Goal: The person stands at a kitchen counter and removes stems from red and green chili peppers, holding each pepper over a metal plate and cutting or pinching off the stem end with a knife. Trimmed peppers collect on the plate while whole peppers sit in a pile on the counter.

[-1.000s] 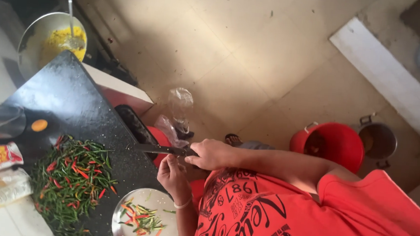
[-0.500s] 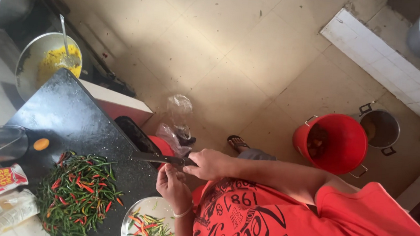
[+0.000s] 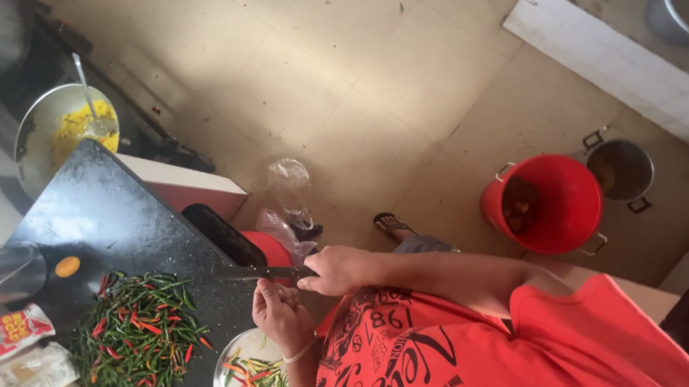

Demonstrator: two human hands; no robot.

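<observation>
A beige tiled floor (image 3: 384,68) fills the upper frame, above a black desk (image 3: 112,211) at lower left. At centre, the right hand (image 3: 340,270) has its grip clamped on a knife (image 3: 256,273) whose blade points left, just above the left hand (image 3: 281,315), fingers loosely curled and holding nothing visible. Chillies (image 3: 141,332) lie heaped on the desk at lower left, a plate (image 3: 230,362) of cut ones sits below the hands, and a red bucket (image 3: 551,200) stands at right.

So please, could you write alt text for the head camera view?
A person in a red shirt holds a knife in one hand, the other hand open over a plate of chilies. More chilies lie piled on a black board.
</observation>
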